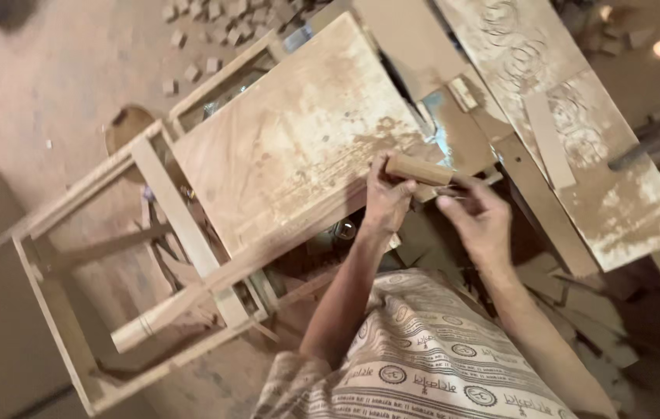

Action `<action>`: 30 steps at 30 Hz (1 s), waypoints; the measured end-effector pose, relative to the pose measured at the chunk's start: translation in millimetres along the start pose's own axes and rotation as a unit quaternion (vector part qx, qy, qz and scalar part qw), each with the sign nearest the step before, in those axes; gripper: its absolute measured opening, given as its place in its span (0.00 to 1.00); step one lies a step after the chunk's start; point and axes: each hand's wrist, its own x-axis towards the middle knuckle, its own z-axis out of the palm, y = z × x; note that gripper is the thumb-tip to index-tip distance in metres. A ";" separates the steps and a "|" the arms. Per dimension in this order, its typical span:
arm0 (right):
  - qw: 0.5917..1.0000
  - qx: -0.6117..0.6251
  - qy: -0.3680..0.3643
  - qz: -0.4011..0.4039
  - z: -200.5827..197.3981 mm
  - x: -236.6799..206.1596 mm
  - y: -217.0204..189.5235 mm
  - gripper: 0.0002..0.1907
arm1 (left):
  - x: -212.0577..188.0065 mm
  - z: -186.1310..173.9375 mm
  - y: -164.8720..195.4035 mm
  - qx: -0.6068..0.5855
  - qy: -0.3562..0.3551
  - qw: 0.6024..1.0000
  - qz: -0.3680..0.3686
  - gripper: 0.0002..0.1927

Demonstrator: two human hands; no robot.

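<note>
My left hand (387, 200) grips a tool with a rounded wooden handle (418, 168) at the lower right edge of a pale wooden panel (299, 132). My right hand (479, 219) hovers just right of the handle, fingers curled near its far end; whether it holds anything is hidden. The panel rests on an unfinished wooden frame (159, 194) that lies tilted across the floor. The tool's working end is hidden by my hands.
A long carved board (578, 132) with spiral patterns lies at the right, a thin wood strip (549, 138) on it. Small wood blocks (206, 31) are scattered at the top. Offcuts and shavings (570, 310) cover the floor near my patterned garment (431, 357).
</note>
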 end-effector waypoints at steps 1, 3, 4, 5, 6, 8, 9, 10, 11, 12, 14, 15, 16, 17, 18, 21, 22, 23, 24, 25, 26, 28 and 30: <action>0.999 0.053 0.007 -0.006 7.2 -4.9 -8.0 0.23 | -5.2 4.2 -7.0 0.069 0.006 0.997 0.014 0.18; 0.994 0.109 0.012 -0.024 10.7 -11.3 -15.7 0.26 | -12.6 11.4 -19.3 0.099 -0.020 0.994 0.051 0.15; 0.993 0.111 0.010 -0.030 10.3 -13.8 -16.4 0.27 | -18.2 14.4 -23.9 0.112 -0.027 0.991 0.072 0.14; 0.993 0.113 0.003 -0.036 8.6 -16.2 -15.6 0.29 | -22.7 17.0 -27.3 0.102 -0.028 0.993 0.060 0.13; 0.994 0.104 0.000 -0.044 7.3 -19.4 -14.0 0.31 | -27.3 19.7 -30.7 0.092 -0.024 0.994 0.050 0.13; 0.994 0.084 -0.011 -0.065 5.2 -26.2 -8.3 0.35 | -37.4 25.1 -35.7 0.063 -0.015 0.997 0.046 0.12; 0.995 0.074 -0.016 -0.072 5.2 -29.7 -4.3 0.37 | -41.7 27.4 -38.1 0.045 -0.015 0.998 0.047 0.12; 0.995 0.064 -0.019 -0.078 5.7 -33.2 -0.6 0.39 | -46.0 29.3 -39.3 0.027 -0.017 0.998 0.047 0.12; 0.995 0.055 -0.023 -0.085 5.9 -36.2 3.7 0.40 | -50.5 30.8 -40.0 0.038 -0.005 0.998 0.042 0.12; 0.995 0.057 -0.030 -0.074 5.5 -38.5 8.1 0.40 | -55.1 32.1 -40.2 0.047 0.005 0.998 0.037 0.13; 0.996 0.062 -0.040 -0.053 3.2 -40.6 17.7 0.40 | -63.5 34.0 -38.8 0.134 0.000 0.989 0.062 0.16; 0.994 0.079 -0.059 -0.044 0.5 -40.2 22.6 0.40 | -68.1 35.0 -37.5 0.212 -0.013 0.973 0.095 0.19; 0.992 0.096 -0.078 -0.034 -3.0 -39.1 27.7 0.41 | -72.8 35.9 -36.0 0.289 -0.025 0.949 0.125 0.22; 0.988 0.115 -0.095 -0.023 -6.5 -37.7 32.9 0.42 | -77.5 37.1 -34.5 0.340 -0.021 0.932 0.125 0.23; 0.987 0.117 -0.102 -0.030 -9.8 -36.6 38.0 0.44 | -83.0 38.8 -33.4 0.390 -0.016 0.912 0.123 0.24; 0.980 0.158 -0.120 0.003 -19.4 -32.4 51.9 0.49 | -97.0 46.8 -34.5 0.468 -0.023 0.872 0.142 0.28; 0.970 0.202 -0.124 0.056 -21.6 -32.1 55.7 0.51 | -102.0 48.8 -34.6 0.484 -0.028 0.861 0.151 0.29; 0.955 0.245 -0.128 0.108 -23.2 -32.1 58.8 0.52 | -105.5 50.6 -35.1 0.496 -0.030 0.855 0.151 0.31; 0.953 0.253 -0.130 0.109 -24.6 -32.8 61.3 0.52 | -108.5 52.3 -35.7 0.506 -0.033 0.848 0.151 0.33; 0.950 0.260 -0.133 0.108 -25.7 -33.7 63.0 0.52 | -110.9 53.5 -36.1 0.516 -0.035 0.842 0.152 0.35; 0.948 0.265 -0.138 0.107 -26.6 -34.6 64.1 0.53 | -112.4 53.9 -36.0 0.519 -0.034 0.844 0.131 0.38; 0.952 0.254 -0.141 0.098 -28.3 -36.8 64.8 0.54 | -114.5 54.5 -36.1 0.523 -0.027 0.847 0.090 0.45; 0.955 0.243 -0.143 0.093 -29.9 -38.3 64.5 0.54 | -115.4 54.3 -36.5 0.505 -0.037 0.854 0.116 0.37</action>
